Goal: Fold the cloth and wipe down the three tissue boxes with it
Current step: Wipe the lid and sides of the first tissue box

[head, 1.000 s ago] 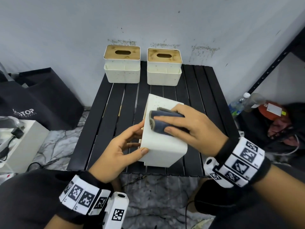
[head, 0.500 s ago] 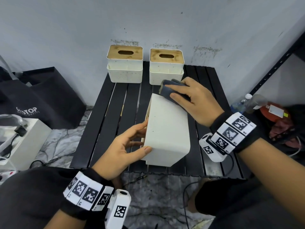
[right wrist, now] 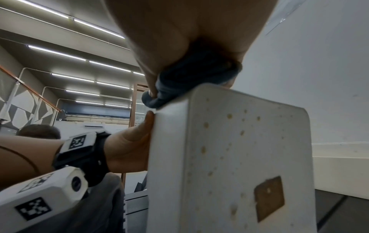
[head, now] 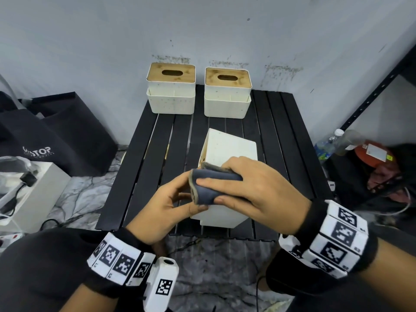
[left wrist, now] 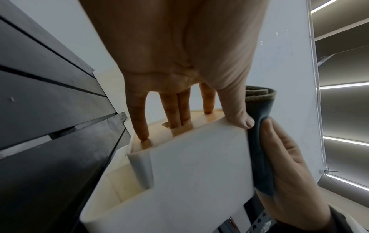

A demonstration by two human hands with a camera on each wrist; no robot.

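Cloth (head: pixel 212 186) is already folded into a thick dark-blue pad, so the fold step looks done. Wiping is underway on one tissue box (head: pixel 227 154), which lies tipped on its side near the front edge of the black slatted table (head: pixel 139 167), wooden lid facing left. The other two tissue boxes, left one (head: pixel 171 102) and right one (head: pixel 227 105), stand upright side by side at the back of the table against the wall, well apart from the hands; whether they have been wiped cannot be told from these views. Judged stage: mid-task, at least one box in progress, probably two left.

Right hand (head: pixel 254 194) is palm-down over the tipped box, fingers curled round the cloth, pressing it onto the box's upper face at the near left edge; the right wrist view shows the pad squashed against the top corner. Left hand (head: pixel 166 208) steadies the box from the left: fingers (left wrist: pixel 175 113) are straight and spread against the wooden lid side, and the thumb (left wrist: pixel 237 113) rests on the top edge, touching the cloth. It braces the box rather than curling round it
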